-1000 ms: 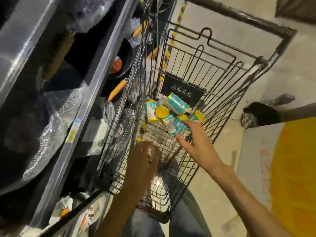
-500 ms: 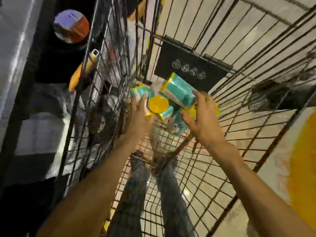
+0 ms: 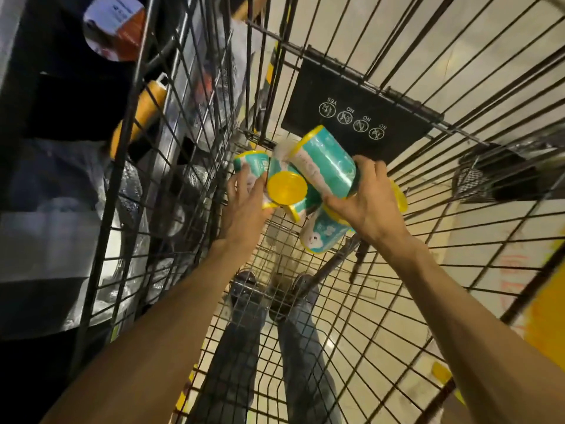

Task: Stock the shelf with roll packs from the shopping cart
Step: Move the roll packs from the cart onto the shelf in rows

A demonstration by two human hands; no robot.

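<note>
at the far end of the shopping cart (image 3: pixel 367 316), the right hand (image 3: pixel 370 206) curls over the top roll pack (image 3: pixel 324 160), gripping it, while the left hand (image 3: pixel 244 206) lies with straight fingers against the leftmost roll pack (image 3: pixel 249 162). the teal, yellow-capped packs lie heaped on the wire floor; the top one's long axis slants away to the left. shelving (image 3: pixel 52 166) stands left, pale floor tiles (image 3: pixel 382 35) beyond.

both arms are down inside the shopping cart (image 3: pixel 351 304). right hand (image 3: pixel 371 206) is curled over the top teal roll pack (image 3: pixel 328 162) around 1 o'clock of the pile, left hand (image 3: pixel 244 206) lies against the roll pack at 9 o'clock (image 3: pixel 249 162). a yellow end cap (image 3: pixel 286 187) faces up in the middle. black warning plate (image 3: pixel 351 117) sits at 12 o'clock, shelf (image 3: pixel 55 179) off at 9.
</note>
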